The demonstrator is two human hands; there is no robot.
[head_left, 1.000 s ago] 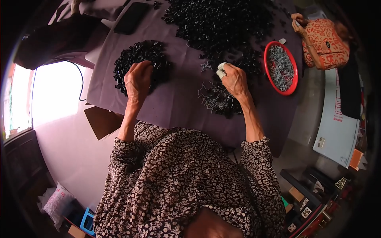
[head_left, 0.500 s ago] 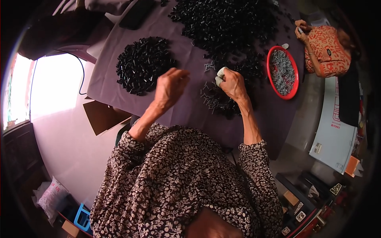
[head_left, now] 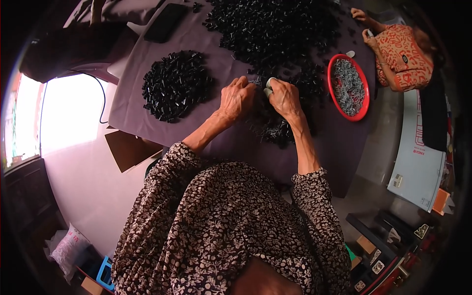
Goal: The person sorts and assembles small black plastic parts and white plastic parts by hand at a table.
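My left hand (head_left: pixel 237 100) is closed over the middle of the cloth-covered table, fingertips turned toward my other hand. A small gap separates it from my right hand (head_left: pixel 285 100), whose thumb and forefinger, wrapped in white finger covers (head_left: pixel 269 84), are pinched together. What either hand holds is too small or hidden to make out. Below and between them lie thin grey pins (head_left: pixel 258 129) beside a little heap of black pieces (head_left: pixel 279 133). Left of my left hand is a round pile of small black tubular pieces (head_left: pixel 174 87).
A large black heap (head_left: pixel 275 34) spreads across the table's far side. On the right stands a red bowl (head_left: pixel 367 101) full of grey pins (head_left: pixel 349 88). Past it sits another person in an orange patterned top (head_left: pixel 405 61). A dark flat object (head_left: pixel 166 23) lies far left.
My left hand has moved right, away from the round pile and close to my right hand. My right hand has shifted slightly left. The other person's hands have moved apart.
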